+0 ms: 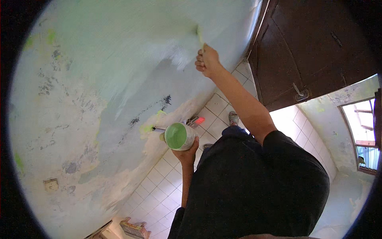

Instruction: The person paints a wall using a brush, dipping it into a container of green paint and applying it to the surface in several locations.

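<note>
My right hand [207,60] is closed around the handle of a paintbrush [200,35], raised high against the wall [119,44]. The brush head meets the painted surface, where pale green coats the upper part and streaks fade into bluish grey below. Lower down, my left hand [189,153] grips a white round tub [192,134] from beneath and the side. Light green paint [175,136] shows inside the tub, its mouth tilted up toward me. Part of the left hand's fingers is hidden behind the tub.
Patchy bare plaster with a switch plate [51,185] lies to the left. A short pipe [158,129] sticks out beside the tub. At the right stands a dark brown door [294,51] with a handle [301,94]. Floor tiles [162,173] and a wooden piece [135,228] lie below.
</note>
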The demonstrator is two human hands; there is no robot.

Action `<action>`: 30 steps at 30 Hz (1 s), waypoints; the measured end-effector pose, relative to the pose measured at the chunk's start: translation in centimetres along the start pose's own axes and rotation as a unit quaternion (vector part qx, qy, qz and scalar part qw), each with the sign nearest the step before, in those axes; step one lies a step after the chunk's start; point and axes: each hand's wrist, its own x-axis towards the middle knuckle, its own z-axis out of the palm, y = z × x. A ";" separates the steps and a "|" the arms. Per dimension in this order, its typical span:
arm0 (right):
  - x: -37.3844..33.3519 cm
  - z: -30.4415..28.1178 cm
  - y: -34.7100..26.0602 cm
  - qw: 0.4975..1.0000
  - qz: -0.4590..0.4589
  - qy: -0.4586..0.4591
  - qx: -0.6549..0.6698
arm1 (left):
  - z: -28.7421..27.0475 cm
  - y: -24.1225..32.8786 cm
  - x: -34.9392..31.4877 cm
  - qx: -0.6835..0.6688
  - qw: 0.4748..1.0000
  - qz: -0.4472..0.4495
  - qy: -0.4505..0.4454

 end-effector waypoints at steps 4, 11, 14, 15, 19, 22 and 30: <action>-5.0 7.2 9.5 0.988 0.075 0.042 -0.127 | -2.6 -3.0 -1.0 -0.008 0.999 0.023 0.049; -4.5 -0.4 9.3 0.989 -0.060 -0.033 -0.127 | -4.4 -0.9 -1.5 0.064 0.995 0.052 0.052; -2.3 2.1 4.6 0.999 0.029 0.017 -0.001 | -5.1 -2.7 -1.7 0.053 0.994 0.064 0.072; -0.7 1.9 4.9 0.998 0.038 -0.044 0.032 | -4.8 -2.6 -1.6 0.050 0.994 0.067 0.070; -6.4 5.6 15.7 0.989 0.103 -0.025 -0.100 | -5.6 -3.1 -1.9 0.067 0.990 0.092 0.083; -10.5 4.8 13.3 0.971 0.176 0.033 -0.160 | -5.6 -3.0 -2.2 0.052 0.991 0.078 0.094; 0.5 4.6 2.6 0.995 -0.055 0.058 -0.059 | -2.2 -1.6 -3.0 0.042 0.997 0.018 0.064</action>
